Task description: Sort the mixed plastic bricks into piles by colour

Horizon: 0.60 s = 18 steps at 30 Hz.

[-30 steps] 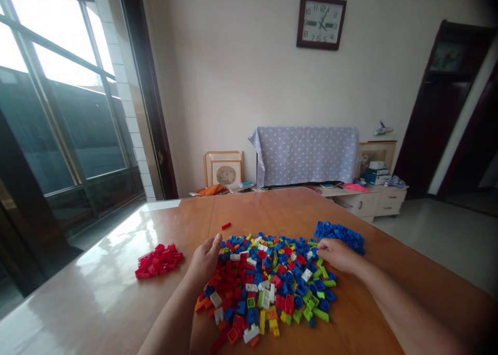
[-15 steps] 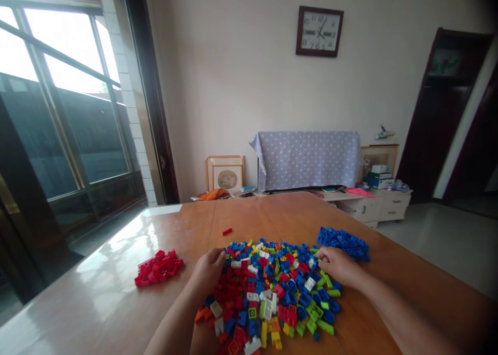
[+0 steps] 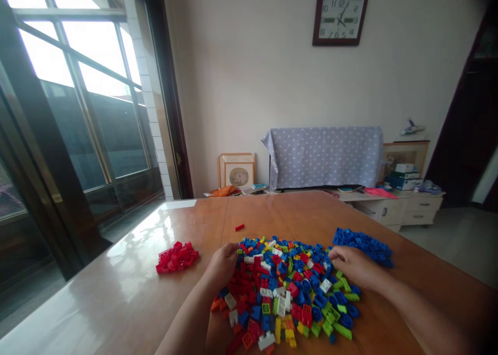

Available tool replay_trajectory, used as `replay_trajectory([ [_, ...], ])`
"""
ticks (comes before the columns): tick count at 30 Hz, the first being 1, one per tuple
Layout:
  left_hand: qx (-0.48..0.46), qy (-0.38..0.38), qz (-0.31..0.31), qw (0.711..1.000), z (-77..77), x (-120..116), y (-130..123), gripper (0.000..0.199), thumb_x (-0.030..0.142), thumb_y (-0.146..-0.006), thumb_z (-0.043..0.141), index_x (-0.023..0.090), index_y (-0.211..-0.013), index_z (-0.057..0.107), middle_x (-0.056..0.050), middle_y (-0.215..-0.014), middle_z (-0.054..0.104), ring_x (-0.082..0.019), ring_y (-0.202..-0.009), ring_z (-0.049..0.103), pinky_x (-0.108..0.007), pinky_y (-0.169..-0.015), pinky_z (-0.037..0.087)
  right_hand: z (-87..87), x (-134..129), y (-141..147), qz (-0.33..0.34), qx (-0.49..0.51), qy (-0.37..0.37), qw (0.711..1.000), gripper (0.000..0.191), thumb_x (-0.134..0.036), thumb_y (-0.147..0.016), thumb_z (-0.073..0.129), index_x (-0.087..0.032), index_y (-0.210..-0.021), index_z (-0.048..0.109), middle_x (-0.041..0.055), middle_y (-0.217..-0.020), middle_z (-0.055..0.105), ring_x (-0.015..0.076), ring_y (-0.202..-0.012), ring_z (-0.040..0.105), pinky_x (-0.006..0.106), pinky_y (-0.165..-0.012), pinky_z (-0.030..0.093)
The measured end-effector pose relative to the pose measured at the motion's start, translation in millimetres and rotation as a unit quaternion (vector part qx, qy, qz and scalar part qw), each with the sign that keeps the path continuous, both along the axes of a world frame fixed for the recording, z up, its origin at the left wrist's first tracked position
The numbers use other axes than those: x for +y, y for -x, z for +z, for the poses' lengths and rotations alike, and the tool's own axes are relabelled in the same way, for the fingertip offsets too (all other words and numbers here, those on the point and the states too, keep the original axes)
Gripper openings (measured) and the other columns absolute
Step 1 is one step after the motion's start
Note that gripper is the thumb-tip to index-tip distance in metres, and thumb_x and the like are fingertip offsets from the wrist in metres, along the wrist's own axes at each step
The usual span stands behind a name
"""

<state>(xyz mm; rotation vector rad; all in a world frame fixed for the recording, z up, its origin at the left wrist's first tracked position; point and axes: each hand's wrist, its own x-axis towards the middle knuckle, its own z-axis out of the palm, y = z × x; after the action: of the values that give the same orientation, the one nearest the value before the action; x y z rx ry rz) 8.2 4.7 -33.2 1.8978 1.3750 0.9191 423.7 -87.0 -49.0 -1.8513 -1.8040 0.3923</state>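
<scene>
A mixed pile of toy building bricks [image 3: 280,285] in red, blue, white, green, yellow and orange covers the near middle of the wooden table. My left hand [image 3: 224,261] is at the pile's left upper edge, its fingers curled in against the bricks; what they hold, if anything, is hidden. At the right upper edge, beside blue bricks, my right hand [image 3: 352,261] has its fingers closed, and their tips are too small to show what is between them. A heap of red bricks [image 3: 178,257] lies to the left. Behind my right hand is a heap of blue bricks [image 3: 363,245].
One red brick [image 3: 239,227] lies alone beyond the pile. The wooden table [image 3: 272,210] reaches toward a low white cabinet [image 3: 418,210] and something draped in a dotted cloth [image 3: 327,158]. Glass windows stand at the left; a clock [image 3: 340,19] hangs on the wall.
My view has turned a little left, so everything sits further right in the picture. Both hands stay at the same edges of the pile, with only slight movement.
</scene>
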Motion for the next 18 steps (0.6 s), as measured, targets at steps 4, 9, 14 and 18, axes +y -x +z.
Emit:
replay_trajectory([
  [4, 0.026, -0.007, 0.000, 1.000, -2.8, 1.6, 1.0, 0.030, 0.030, -0.088, 0.047, 0.016, -0.101, 0.070, -0.005, -0.094, 0.074, -0.019, -0.087, 0.066, -0.024, -0.074, 0.047, 12.5, 0.0, 7.3, 0.008, -0.027, -0.007, 1.000, 0.023, -0.030, -0.079, 0.050, -0.020, -0.087, 0.069, 0.0033, -0.087, 0.073, 0.0209, -0.084, 0.065, 0.029, -0.075, 0.045],
  [9, 0.054, -0.017, 0.004, 0.998, 0.9, -2.8, 1.0, 0.027, 0.029, -0.089, 0.049, 0.017, -0.098, 0.070, -0.004, -0.090, 0.073, -0.018, -0.084, 0.064, -0.023, -0.070, 0.044, 22.0, 7.8, 19.9, 0.009, -0.026, -0.015, 1.000, 0.025, -0.032, -0.081, 0.051, -0.020, -0.091, 0.070, 0.0041, -0.089, 0.074, 0.0215, -0.084, 0.066, 0.029, -0.076, 0.046],
  [14, 0.077, -0.026, 0.023, 0.996, 2.4, -6.1, -1.3, 0.022, 0.025, -0.088, 0.051, 0.017, -0.093, 0.071, -0.004, -0.089, 0.073, -0.017, -0.084, 0.063, -0.022, -0.070, 0.041, 35.6, 30.1, 51.0, 0.049, 0.006, -0.020, 0.999, 0.026, -0.036, -0.083, 0.051, -0.021, -0.093, 0.071, 0.0040, -0.090, 0.076, 0.0220, -0.085, 0.068, 0.029, -0.074, 0.047],
  [18, 0.080, -0.022, 0.042, 0.996, 0.0, -3.2, -0.8, 0.025, 0.026, -0.089, 0.050, 0.018, -0.098, 0.071, -0.006, -0.097, 0.074, -0.018, -0.090, 0.064, -0.023, -0.073, 0.043, 50.0, 58.5, 94.1, 0.073, -0.019, -0.047, 0.996, 0.028, -0.036, -0.085, 0.050, -0.022, -0.096, 0.071, 0.0024, -0.089, 0.076, 0.0205, -0.082, 0.067, 0.027, -0.071, 0.046],
])
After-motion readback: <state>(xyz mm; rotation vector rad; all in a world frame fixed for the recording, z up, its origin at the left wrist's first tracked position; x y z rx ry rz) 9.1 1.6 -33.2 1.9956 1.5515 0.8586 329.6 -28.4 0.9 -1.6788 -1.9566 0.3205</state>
